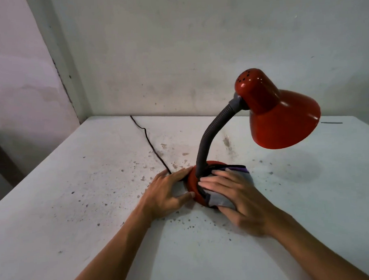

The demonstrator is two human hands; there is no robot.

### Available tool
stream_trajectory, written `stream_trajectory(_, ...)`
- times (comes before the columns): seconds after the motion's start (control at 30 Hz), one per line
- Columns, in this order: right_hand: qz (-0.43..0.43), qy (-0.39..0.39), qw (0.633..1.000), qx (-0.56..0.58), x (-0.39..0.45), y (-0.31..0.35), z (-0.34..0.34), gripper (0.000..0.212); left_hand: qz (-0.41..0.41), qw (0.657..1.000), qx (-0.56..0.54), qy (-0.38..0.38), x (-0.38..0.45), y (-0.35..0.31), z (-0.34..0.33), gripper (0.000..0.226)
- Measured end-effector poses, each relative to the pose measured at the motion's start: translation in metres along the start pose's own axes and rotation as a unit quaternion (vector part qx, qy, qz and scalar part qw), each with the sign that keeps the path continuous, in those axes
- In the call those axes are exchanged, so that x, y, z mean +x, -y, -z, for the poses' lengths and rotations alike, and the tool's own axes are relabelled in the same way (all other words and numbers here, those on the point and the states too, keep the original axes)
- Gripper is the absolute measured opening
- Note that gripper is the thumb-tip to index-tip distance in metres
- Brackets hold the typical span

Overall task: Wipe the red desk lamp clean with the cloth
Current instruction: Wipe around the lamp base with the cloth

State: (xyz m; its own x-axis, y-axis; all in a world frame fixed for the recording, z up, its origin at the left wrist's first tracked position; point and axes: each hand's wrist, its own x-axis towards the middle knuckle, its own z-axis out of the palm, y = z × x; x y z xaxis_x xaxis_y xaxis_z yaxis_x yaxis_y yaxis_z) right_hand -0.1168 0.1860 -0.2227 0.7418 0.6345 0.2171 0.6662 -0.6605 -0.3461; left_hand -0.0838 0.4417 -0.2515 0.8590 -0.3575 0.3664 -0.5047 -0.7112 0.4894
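The red desk lamp stands on a white table. Its round red base sits near the table's middle, a grey flexible neck curves up from it, and the red shade points down to the right. A grey cloth with purple and black trim is draped over the right side of the base. My right hand presses flat on the cloth, fingers spread. My left hand rests on the table against the left edge of the base, thumb and fingers touching it.
A dark power cord runs from the base back to the table's far edge. The tabletop is speckled with dark spots around the lamp. White walls close the back and left side. A short dark strip lies at the far right.
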Motion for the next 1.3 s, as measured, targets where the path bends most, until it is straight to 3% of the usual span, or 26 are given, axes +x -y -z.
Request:
stream_trajectory(0.23, 0.001, 0.004, 0.999, -0.048, -0.004, 0.003, 0.001, 0.065, 0.005, 1.0, 0.002, 0.013, -0.001, -0.004, 0.001, 0.074)
stream_trajectory(0.37, -0.078, -0.019, 0.996, -0.05, -0.011, -0.033, 0.016, 0.059, 0.027, 0.999, 0.007, 0.041, -0.001, -0.007, 0.002, 0.078)
stream_trajectory(0.6, -0.211, 0.035, 0.958, 0.192, 0.012, -0.069, 0.048, 0.031, 0.042, 0.998, 0.0, 0.051, -0.002, -0.008, 0.004, 0.079)
stream_trajectory(0.7, -0.186, 0.036, 0.957, 0.218, 0.006, -0.063, 0.038, 0.042, 0.031, 0.999, -0.001, 0.039, -0.002, -0.007, 0.003, 0.078)
stream_trajectory(0.83, -0.065, 0.038, 0.99, 0.123, -0.034, -0.063, 0.022, 0.063, 0.018, 0.999, 0.002, 0.034, -0.001, -0.002, 0.001, 0.077)
stream_trajectory(0.97, -0.06, 0.026, 0.993, 0.1, -0.062, -0.075, 0.034, 0.068, 0.015, 0.999, -0.002, 0.042, 0.0, -0.001, -0.001, 0.078)
stream_trajectory(1.1, -0.01, 0.046, 0.999, 0.009, -0.038, -0.059, 0.025, 0.066, 0.021, 0.999, -0.001, 0.048, 0.001, 0.001, -0.002, 0.079)
stream_trajectory(1.3, -0.006, -0.003, 0.999, -0.036, -0.034, -0.058, 0.028, 0.065, 0.028, 0.998, 0.001, 0.056, 0.0, 0.003, -0.003, 0.081)
